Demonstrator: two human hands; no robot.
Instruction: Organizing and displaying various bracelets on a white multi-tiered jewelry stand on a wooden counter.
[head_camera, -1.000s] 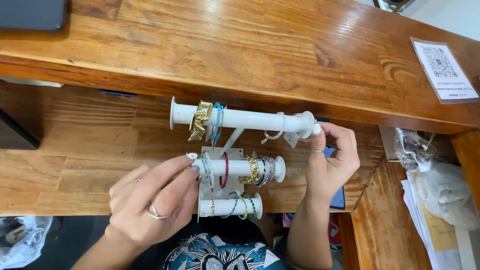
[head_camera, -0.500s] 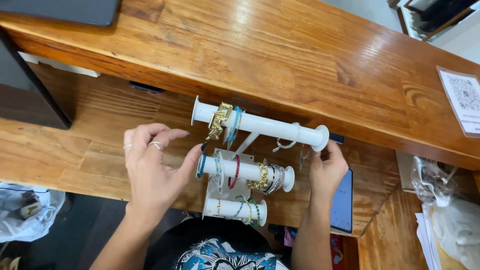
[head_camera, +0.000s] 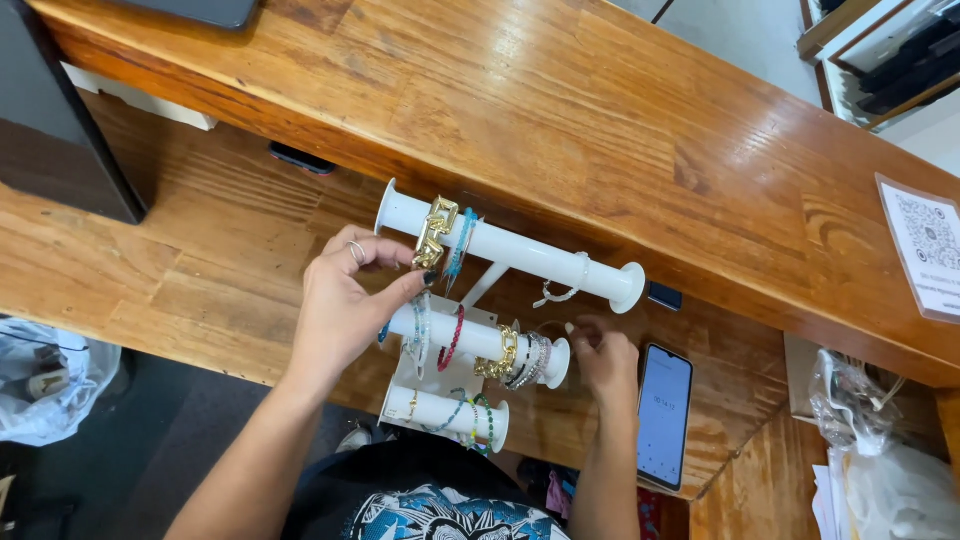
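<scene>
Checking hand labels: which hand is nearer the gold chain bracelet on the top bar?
Left. The left hand has fingertips right beside the gold chain bracelet; the right hand is well below, near the middle bar's end.

left hand (head_camera: 345, 305): reaching forward, fingers curling, thumb stretching out;
right hand (head_camera: 604, 358): lying lower, fingers bending inward
</scene>
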